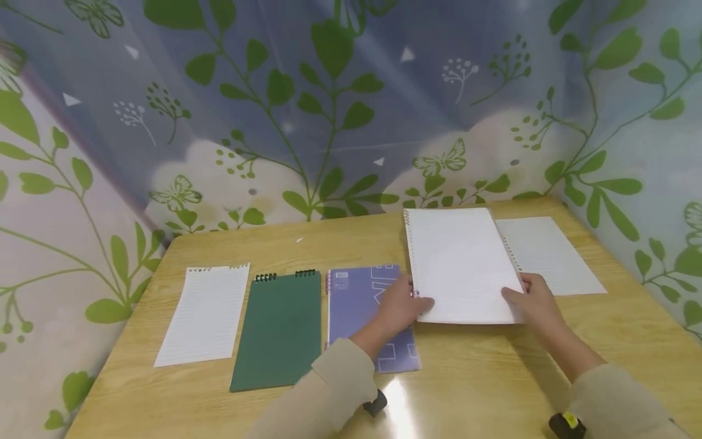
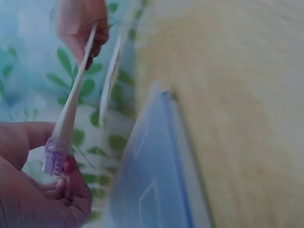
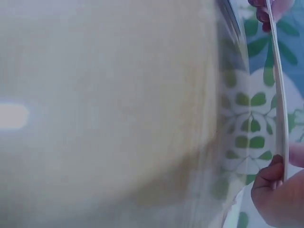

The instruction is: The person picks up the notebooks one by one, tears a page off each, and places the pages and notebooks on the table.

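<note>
Both hands hold a spiral notebook (image 1: 466,262), its blank-looking white page up, raised above the table. My left hand (image 1: 396,303) pinches its lower left edge, thumb on top of the page. In the left wrist view the notebook's purple spiral binding (image 2: 55,156) lies between that thumb and the fingers. At the lower right edge my right hand (image 1: 534,303) grips it the same way, thumb above. The right wrist view shows the notebook edge-on (image 3: 281,104), fingers beneath it. Below the left hand lies a purple notebook (image 1: 351,299), partly hidden by the forearm.
Left of the purple notebook lies a green spiral notepad (image 1: 280,329), then a loose lined sheet (image 1: 203,317) with torn holes. Another lined sheet (image 1: 554,256) lies at the right, partly covered by the raised notebook. A leaf-patterned curtain (image 1: 340,122) borders the wooden table (image 1: 466,378).
</note>
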Available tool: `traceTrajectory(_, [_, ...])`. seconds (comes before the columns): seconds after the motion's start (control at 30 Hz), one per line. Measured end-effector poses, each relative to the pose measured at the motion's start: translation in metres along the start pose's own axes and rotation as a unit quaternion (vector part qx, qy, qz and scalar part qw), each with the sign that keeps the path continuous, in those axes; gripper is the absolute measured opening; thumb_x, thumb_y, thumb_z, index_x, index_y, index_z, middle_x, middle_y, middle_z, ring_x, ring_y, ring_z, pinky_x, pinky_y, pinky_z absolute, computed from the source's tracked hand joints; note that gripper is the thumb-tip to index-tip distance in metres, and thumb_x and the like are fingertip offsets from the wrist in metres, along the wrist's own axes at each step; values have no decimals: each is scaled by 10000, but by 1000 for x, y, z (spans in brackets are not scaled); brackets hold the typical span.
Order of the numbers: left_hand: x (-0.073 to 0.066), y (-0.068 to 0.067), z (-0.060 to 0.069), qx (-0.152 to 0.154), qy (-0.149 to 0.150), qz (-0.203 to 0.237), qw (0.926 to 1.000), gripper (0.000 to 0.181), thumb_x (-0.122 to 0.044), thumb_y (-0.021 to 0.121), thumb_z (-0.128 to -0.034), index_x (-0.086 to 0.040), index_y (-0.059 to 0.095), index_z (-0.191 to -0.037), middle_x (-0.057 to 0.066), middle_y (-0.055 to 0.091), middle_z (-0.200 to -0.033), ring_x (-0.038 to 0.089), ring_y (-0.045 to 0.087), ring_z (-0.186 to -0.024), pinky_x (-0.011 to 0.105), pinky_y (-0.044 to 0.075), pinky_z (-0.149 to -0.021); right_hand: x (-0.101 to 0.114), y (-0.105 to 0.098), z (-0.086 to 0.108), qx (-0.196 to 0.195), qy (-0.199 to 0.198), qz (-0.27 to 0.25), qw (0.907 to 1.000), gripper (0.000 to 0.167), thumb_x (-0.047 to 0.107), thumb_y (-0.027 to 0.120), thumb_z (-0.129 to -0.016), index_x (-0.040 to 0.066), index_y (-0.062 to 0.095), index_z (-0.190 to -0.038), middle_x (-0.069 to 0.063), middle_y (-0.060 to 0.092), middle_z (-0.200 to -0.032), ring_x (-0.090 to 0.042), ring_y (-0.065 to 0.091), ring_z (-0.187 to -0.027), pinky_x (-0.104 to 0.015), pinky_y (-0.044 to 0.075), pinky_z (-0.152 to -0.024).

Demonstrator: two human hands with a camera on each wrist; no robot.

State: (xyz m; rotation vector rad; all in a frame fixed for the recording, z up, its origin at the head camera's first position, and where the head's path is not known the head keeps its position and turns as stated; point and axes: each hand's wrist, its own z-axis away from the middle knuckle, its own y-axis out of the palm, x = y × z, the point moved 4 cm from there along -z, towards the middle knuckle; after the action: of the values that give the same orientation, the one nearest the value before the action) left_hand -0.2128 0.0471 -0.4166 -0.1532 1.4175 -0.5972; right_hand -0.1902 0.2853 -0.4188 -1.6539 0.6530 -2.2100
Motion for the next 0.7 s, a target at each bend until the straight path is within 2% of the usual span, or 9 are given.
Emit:
traceTrajectory(0.07, [-4,3,14,70,230,-501,9985,637,-208,706,-764,-12,410,-1292,87,625,-984,150,571,-720,258,470,-590,-5,-5,15,-11,-171,161,9997,654,239,449,-944,-177,162,-1359,-349,336,-1308,-379,421,-1134,-307,418,-833])
traceTrajectory(0.17, [-9,10,33,308,397,-1475,9878,886,-324,716,-755,-35,233,-1439,102,662,-934,147,566,-650,249,438,-510,-16,-11,35,38,-324,425,9986,644,249,453,-954,-175,179,-1353,-341,366,-1282,-316,479,-1058,-197,409,-749])
traceTrajectory(0.2, [-9,13,38,367,393,-1857,9811,929,-373,713,-750,-58,201,-1459,96,672,-956,140,553,-622,244,420,-478,-20,-12,39,102,-307,477,9983,651,251,454,-955,-176,169,-1356,-351,351,-1294,-329,471,-1071,-225,420,-784])
traceTrajectory(0.27, [-9,22,47,535,436,-2639,9621,892,-459,688,-752,-106,259,-1450,65,685,-922,145,566,-610,243,390,-441,-31,-13,48,211,-244,634,9975,658,247,453,-958,-181,154,-1359,-368,327,-1310,-369,459,-1110,-293,433,-853])
traceTrajectory(0.37, [-6,32,56,731,419,-3568,9304,837,-565,649,-746,-158,352,-1414,18,669,-1073,150,631,-790,231,437,-522,-44,-11,53,377,-147,942,9947,682,267,462,-955,-178,143,-1361,-403,263,-1340,-503,327,-1221,-498,357,-983])
traceTrajectory(0.4, [-4,35,57,790,428,-3772,9218,824,-583,639,-746,-168,370,-1405,20,661,-1112,161,638,-852,231,447,-547,-48,-10,54,429,-135,1050,9935,690,277,466,-953,-174,141,-1363,-411,237,-1353,-529,268,-1251,-570,299,-1001])
traceTrajectory(0.47, [-2,39,59,902,444,-4015,9103,828,-600,630,-745,-167,374,-1403,19,667,-1087,174,638,-905,234,462,-582,-52,-8,54,410,-309,1338,9897,684,274,492,-942,-183,182,-1345,-426,254,-1334,-562,249,-1236,-625,257,-994])
traceTrajectory(0.57, [1,42,59,981,558,-4300,8958,839,-609,624,-745,-147,377,-1401,3,678,-993,172,637,-893,238,472,-607,-53,-7,54,174,-791,1809,9802,628,236,551,-910,-211,303,-1274,-429,374,-1244,-554,360,-1158,-620,324,-939])
traceTrajectory(0.7, [0,44,60,1011,688,-4565,8813,830,-614,620,-745,-125,407,-1381,-8,671,-1006,183,628,-954,255,490,-682,-53,-6,56,-148,-1230,2204,9675,547,177,614,-859,-228,421,-1172,-399,486,-1099,-500,458,-1035,-592,388,-861])
